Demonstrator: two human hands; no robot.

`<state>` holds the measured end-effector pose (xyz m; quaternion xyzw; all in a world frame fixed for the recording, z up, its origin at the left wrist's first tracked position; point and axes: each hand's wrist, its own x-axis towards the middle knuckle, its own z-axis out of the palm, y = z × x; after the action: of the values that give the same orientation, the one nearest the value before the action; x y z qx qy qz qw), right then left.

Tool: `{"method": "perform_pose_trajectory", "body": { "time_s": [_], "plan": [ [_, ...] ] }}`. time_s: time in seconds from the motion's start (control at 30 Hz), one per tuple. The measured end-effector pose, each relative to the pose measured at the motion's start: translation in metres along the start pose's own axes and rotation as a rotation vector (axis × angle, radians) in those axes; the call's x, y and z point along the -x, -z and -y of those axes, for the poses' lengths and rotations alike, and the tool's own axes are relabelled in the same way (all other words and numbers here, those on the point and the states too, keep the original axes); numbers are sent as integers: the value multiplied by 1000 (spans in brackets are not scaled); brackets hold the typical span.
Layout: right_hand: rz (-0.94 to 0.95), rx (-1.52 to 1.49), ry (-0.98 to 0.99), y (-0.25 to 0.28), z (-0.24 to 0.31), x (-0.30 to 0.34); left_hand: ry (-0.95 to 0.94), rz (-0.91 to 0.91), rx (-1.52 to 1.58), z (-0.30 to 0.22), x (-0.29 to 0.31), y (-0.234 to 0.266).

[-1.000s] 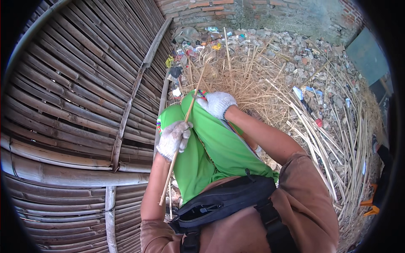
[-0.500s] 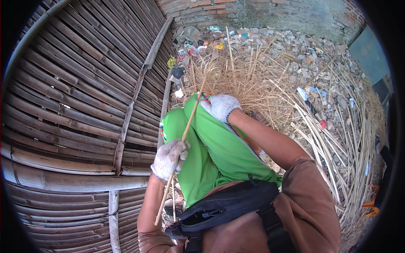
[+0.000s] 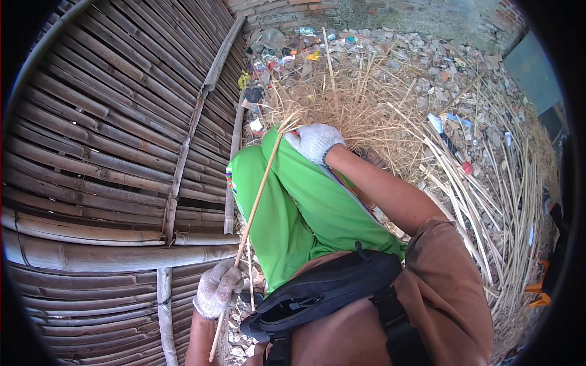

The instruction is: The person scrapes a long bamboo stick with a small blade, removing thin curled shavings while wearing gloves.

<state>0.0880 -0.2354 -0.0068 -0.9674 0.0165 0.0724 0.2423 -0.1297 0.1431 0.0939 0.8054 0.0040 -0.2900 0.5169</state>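
A long thin bamboo stick (image 3: 260,194) slants across my lap, its far end bunched with curled shavings (image 3: 288,124). My left hand (image 3: 218,288), in a whitish knitted glove, is closed round its lower part, beside the bamboo wall. On my knee rests my right hand (image 3: 316,141), gloved the same way, with curled fingers next to the shaved end. What those fingers hold is hidden. Green shorts (image 3: 293,201) cover my thighs beneath the stick. A black waist bag (image 3: 329,290) lies across my middle, its zip partly open.
A bamboo slat wall (image 3: 104,140) stands close on the left. Straw-like shavings (image 3: 354,113) heap beyond my knees on rubble and litter. Many pale bamboo strips (image 3: 467,213) lie on the right. A brick wall (image 3: 390,15) rises at the back; an orange object (image 3: 538,287) is far right.
My left hand has moved down and left toward me with the stick, drawing it back past my right hand. Curled shavings now bunch at its far end. The right hand stays near the knee.
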Motion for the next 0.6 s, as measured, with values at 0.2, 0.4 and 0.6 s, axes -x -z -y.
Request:
{"method": "perform_pose_trajectory", "body": {
  "time_s": [0.2,0.4,0.6],
  "plan": [
    [-41,-32,31,-6,-5,-4,30,156,828,28,17,-7],
    [-8,-7,16,-3,0,0,-77,145,623,10,-44,-25],
    [-32,29,34,0,-4,1,-60,270,733,-42,-199,-44]
  ]
}}
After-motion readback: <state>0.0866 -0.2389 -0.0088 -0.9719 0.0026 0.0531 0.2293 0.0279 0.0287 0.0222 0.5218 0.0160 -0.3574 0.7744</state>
